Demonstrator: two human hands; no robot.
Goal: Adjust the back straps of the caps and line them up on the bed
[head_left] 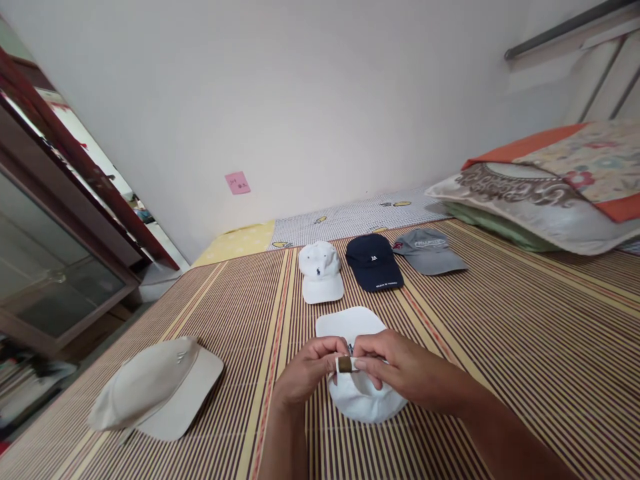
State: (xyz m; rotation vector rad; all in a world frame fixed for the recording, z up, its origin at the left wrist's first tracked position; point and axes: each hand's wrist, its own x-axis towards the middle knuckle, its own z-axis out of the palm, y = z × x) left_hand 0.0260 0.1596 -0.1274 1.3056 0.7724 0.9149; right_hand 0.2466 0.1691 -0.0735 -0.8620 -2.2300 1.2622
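Note:
A white cap (367,403) lies in front of me on the striped mat, its brim pointing away toward the wall. My left hand (311,365) pinches one side of its back strap, fingers closed. From the right, my right hand (395,363) grips the same strap with thumb and fingers. Between the thumbs shows a brownish buckle (345,364) on the strap. Part of the crown and the brim's base are hidden by my hands. Just beyond the brim sits another white cap (321,270) with a small dark logo.
A navy cap (373,260) and a grey cap (430,252) stand in a row beside the far white cap. At left lies a beige cap (155,387) on the striped mat (240,320). Pillows (540,193) are stacked at the right, against the wall (320,100).

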